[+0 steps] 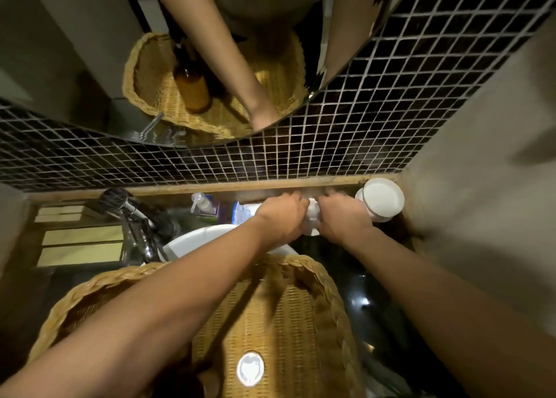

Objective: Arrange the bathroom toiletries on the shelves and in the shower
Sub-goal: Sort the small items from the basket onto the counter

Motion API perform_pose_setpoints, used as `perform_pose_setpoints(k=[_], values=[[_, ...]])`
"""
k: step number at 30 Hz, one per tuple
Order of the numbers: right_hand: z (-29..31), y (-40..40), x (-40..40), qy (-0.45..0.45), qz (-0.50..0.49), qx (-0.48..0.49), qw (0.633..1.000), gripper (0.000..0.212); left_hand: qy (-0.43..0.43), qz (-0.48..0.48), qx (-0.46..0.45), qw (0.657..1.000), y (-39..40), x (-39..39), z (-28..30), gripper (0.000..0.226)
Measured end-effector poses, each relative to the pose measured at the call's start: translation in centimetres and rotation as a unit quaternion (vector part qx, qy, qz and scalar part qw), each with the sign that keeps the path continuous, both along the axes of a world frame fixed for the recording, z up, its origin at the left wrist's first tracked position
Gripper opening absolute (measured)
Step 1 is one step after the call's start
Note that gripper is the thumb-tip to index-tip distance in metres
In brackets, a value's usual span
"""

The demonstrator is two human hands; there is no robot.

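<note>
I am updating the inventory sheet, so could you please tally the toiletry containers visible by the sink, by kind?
Pump bottle: 1
White tub: 1
White bottle held by both hands: 1
Blue-printed pack: 1
Total: 4

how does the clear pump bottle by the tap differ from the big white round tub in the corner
The clear pump bottle is slim, see-through and topped by a pump nozzle; the big white round tub is wide, opaque and flat-topped. The bottle stands left of both hands, the tub right of them. Both sit at the back, under the dark tiled wall.
</note>
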State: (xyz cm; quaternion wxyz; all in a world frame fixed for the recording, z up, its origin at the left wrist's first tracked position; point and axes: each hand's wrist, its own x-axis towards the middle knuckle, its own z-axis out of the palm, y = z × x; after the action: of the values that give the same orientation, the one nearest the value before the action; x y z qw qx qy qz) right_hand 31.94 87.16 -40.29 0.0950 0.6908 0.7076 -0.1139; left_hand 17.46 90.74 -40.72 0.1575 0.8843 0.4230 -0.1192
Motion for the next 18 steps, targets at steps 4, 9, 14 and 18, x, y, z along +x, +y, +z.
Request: perform_pose_setpoints(k=[4, 9, 14, 18], values=[[4.5, -2.2, -0.4, 0.024, 0.053, 0.035, 0.998, 0.041, -0.004, 0.018, 0.048, 0.999, -2.5, -0.3, 3.6, 0.044], [9.1, -6.6, -1.4, 0.033, 0.104, 0.049, 0.993, 0.042, -0.010, 0.065, 0.082, 0.994, -7.8, -1.6, 7.4, 0.050], [10.5, -11.8, -3.0, 0.040, 0.151, 0.067, 0.985, 0.041, 0.007, 0.126, 0.079, 0.989, -14.7, -3.2, 8.7, 0.047], [9.3, -15.7, -4.6, 0.047, 0.193, 0.053, 0.979, 0.042, 0.018, 0.165, 0.083, 0.983, -20.0, -4.4, 7.6, 0.051]])
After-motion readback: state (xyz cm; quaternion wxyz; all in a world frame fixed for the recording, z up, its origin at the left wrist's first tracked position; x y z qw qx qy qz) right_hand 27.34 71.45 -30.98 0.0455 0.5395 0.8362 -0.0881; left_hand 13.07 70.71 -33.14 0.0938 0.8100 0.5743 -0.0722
